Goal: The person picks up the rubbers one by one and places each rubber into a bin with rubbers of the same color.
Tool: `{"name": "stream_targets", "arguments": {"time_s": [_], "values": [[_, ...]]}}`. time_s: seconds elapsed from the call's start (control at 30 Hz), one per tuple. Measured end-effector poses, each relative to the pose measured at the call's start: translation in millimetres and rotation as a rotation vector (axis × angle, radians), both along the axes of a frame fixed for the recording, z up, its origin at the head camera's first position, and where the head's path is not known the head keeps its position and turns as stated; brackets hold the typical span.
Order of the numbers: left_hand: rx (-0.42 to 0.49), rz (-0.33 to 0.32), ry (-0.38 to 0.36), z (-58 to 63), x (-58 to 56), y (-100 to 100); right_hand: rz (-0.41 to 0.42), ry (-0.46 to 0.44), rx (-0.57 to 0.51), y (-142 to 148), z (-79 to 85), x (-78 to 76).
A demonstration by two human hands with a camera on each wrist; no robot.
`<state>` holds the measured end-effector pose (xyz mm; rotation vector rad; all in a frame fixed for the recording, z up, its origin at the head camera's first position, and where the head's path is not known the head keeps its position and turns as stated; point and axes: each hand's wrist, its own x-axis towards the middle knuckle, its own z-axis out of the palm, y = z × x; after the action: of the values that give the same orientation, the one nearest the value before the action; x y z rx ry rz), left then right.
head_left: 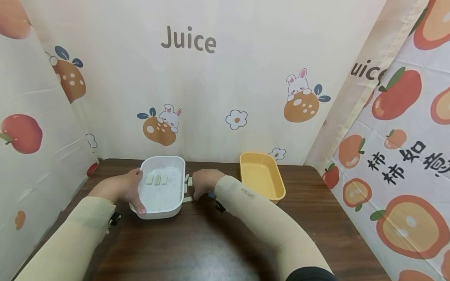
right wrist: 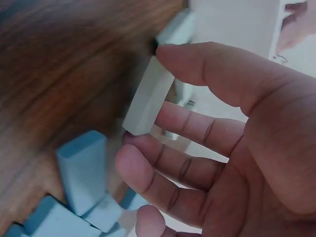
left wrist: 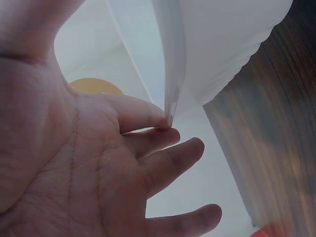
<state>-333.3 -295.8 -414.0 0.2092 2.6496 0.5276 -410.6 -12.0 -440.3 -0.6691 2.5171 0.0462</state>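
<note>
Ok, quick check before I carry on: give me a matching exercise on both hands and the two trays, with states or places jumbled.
1. left hand
2. right hand
3. white tray
4. yellow tray

A. has three pale blocks inside
B. pinches a single block
C. stands on the right in the head view
D. touches the white tray

Pairs: 1-D, 2-B, 3-A, 4-C
</note>
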Motion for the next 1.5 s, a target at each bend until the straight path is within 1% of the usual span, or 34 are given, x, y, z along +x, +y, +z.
{"name": "stream_targets", "arguments": {"time_s": [0.13, 0.23, 0.4, 0.47, 0.6, 0.73, 0.87, 0.97, 1.07, 1.17, 1.27, 1.4, 1.5], "values": [[0.008, 0.002, 0.004, -0.5, 1.2, -2, 0.006, 0.011, -0.062, -1, 9.1, -9.1], [0.012, 0.004, 0.006, -0.4, 2.0, -3, -0.012, 0.043, -0.154, -2, 20.2, -11.2], [0.012, 0.007, 0.005, -0.9, 2.0, -4, -0.051, 0.124, -0.338, -7, 38.1, -7.4], [0.013, 0.01, 0.006, -1.6, 1.7, -4, -0.039, 0.164, -0.377, -11, 42.6, -5.8], [0.011, 0.021, 0.004, -3.2, 0.8, -5, 0.004, 0.24, -0.379, -22, 46.3, -4.7], [0.015, 0.026, 0.001, -5.5, -1.2, -5, 0.039, 0.301, -0.374, -34, 41.8, -6.0], [0.008, 0.017, 0.003, -5.8, -2.8, -5, 0.099, 0.355, -0.34, -45, 30.4, -10.1], [0.008, 0.014, 0.004, -5.0, -2.7, -4, 0.142, 0.368, -0.313, -51, 21.1, -13.6], [0.02, 0.025, 0.002, -4.2, -1.4, -3, 0.158, 0.375, -0.284, -56, 12.7, -17.6], [0.028, 0.036, 0.004, -4.3, -0.5, -4, 0.157, 0.39, -0.245, -59, 5.8, -21.7], [0.021, 0.03, 0.01, -4.3, 0.3, -4, 0.148, 0.399, -0.207, -63, 0.2, -24.0], [0.003, 0.018, 0.016, -3.3, 1.1, -4, 0.103, 0.359, -0.188, -68, -3.0, -23.5], [-0.007, 0.013, 0.018, -2.9, 1.1, -4, 0.073, 0.317, -0.199, -72, -5.2, -24.8]]}}
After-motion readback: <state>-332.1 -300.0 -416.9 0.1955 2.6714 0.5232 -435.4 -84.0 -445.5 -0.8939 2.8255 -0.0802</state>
